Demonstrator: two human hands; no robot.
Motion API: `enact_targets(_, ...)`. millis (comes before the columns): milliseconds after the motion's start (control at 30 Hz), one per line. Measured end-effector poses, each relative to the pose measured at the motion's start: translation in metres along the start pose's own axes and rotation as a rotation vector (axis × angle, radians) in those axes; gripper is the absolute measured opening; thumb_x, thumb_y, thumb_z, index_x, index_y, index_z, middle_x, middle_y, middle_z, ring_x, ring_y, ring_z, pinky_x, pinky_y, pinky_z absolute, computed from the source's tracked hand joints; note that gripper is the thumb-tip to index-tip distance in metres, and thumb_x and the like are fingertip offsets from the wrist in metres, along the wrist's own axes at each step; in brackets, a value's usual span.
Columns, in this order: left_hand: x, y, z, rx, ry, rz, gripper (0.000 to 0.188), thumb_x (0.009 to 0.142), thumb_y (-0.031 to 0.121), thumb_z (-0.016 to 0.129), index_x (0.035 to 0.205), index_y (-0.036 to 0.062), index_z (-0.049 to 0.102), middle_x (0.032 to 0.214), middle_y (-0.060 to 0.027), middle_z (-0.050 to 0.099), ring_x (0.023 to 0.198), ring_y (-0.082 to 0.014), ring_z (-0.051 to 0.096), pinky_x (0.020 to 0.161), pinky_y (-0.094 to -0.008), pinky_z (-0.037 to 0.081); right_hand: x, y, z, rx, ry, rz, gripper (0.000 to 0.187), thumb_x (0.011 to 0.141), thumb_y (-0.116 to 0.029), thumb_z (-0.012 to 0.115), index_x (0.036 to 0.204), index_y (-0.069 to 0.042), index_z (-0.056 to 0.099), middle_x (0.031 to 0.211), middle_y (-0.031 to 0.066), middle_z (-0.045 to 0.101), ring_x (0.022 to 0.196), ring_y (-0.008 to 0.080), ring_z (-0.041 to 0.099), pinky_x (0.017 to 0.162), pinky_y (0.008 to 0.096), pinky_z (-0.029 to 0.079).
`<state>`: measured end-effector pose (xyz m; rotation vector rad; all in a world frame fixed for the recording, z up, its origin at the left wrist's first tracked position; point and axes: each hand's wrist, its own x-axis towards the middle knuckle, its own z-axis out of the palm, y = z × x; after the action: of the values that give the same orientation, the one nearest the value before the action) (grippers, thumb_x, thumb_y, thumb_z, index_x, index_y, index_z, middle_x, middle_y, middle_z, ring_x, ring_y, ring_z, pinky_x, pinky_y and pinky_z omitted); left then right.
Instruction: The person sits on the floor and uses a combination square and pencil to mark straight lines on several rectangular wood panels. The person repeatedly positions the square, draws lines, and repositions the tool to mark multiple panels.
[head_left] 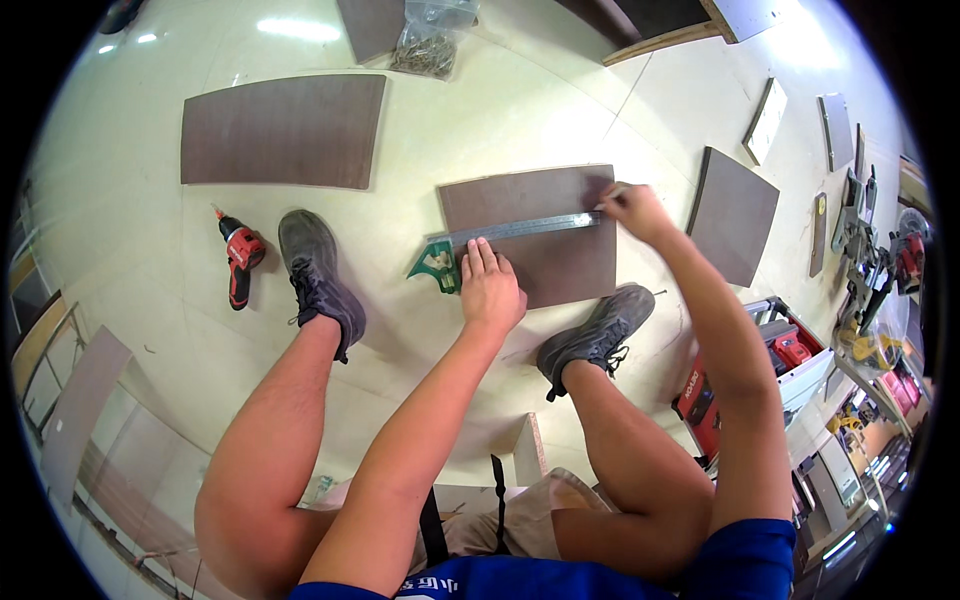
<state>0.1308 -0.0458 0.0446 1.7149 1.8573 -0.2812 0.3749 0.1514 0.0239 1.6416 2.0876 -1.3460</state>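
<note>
Brown laminate makes up the panel [545,262] lying flat on the pale floor [480,120], between the person's two shoes. Across its upper half runs a steel square [520,229], its green head [437,262] hooked against the panel's nine o'clock edge and its blade reaching toward three o'clock. The left hand [490,285] lies flat and unclenched, fingertips pressing the blade near the head. The right hand [632,207] is pinched around a thin marker, probably a pencil [608,196], though it is too small to tell for sure, at the blade's far end.

The step in hand looks like marking a line across the panel. The next move probably calls for steady downward pressure from the left hand so the blade cannot pivot, while the right draws along its edge.

A red drill [240,258] lies at nine o'clock, beyond the left shoe, well apart.
</note>
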Motion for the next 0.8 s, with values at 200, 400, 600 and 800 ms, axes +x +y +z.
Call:
enact_targets(200, -0.001, 0.006, -0.008, 0.008, -0.041, 0.013, 0.06, 0.083, 0.029, 0.066, 0.128, -0.0109, 0.057, 0.152, -0.0348, 0.038, 0.146, -0.0448, 0.033, 0.121, -0.0484, 0.027, -0.048, 0.087, -0.064, -0.034, 0.364, 0.021, 0.018, 0.091, -0.016, 0.067, 0.092, 0.002, 0.071, 0.069, 0.017, 0.066, 0.057, 0.0214, 0.061, 0.06, 0.0364, 0.049)
enact_targets(400, -0.001, 0.002, -0.008, 0.019, -0.058, -0.003, 0.063, 0.082, 0.029, 0.068, 0.13, -0.01, 0.058, 0.152, -0.0346, 0.039, 0.146, -0.0458, 0.033, 0.121, -0.0498, 0.027, -0.023, -0.009, 0.017, 0.332, 0.23, 0.005, 0.018, 0.091, -0.016, 0.068, 0.103, -0.003, 0.073, 0.068, 0.0104, 0.068, 0.06, 0.0137, 0.063, 0.058, 0.0321, 0.052)
enact_targets(600, -0.003, 0.005, 0.0, -0.02, 0.044, 0.025, 0.062, 0.079, 0.026, 0.069, 0.128, -0.0111, 0.058, 0.149, -0.0362, 0.042, 0.144, -0.0486, 0.036, 0.119, -0.0515, 0.031, 0.012, -0.135, 0.095, 0.433, 0.018, -0.217, 0.021, 0.088, -0.02, 0.072, 0.102, -0.004, 0.075, 0.093, 0.0176, 0.075, 0.081, 0.0318, 0.073, 0.078, 0.037, 0.058)
enact_targets(800, -0.002, 0.001, 0.011, -0.124, 0.163, 0.078, 0.061, 0.077, 0.023, 0.071, 0.127, -0.0091, 0.059, 0.139, -0.0303, 0.051, 0.134, -0.0479, 0.045, 0.114, -0.0532, 0.036, 0.027, -0.165, 0.135, 0.34, -0.1, -0.233, 0.026, 0.088, -0.019, 0.065, 0.104, -0.001, 0.071, 0.092, 0.0204, 0.074, 0.084, 0.0356, 0.072, 0.083, 0.0406, 0.058)
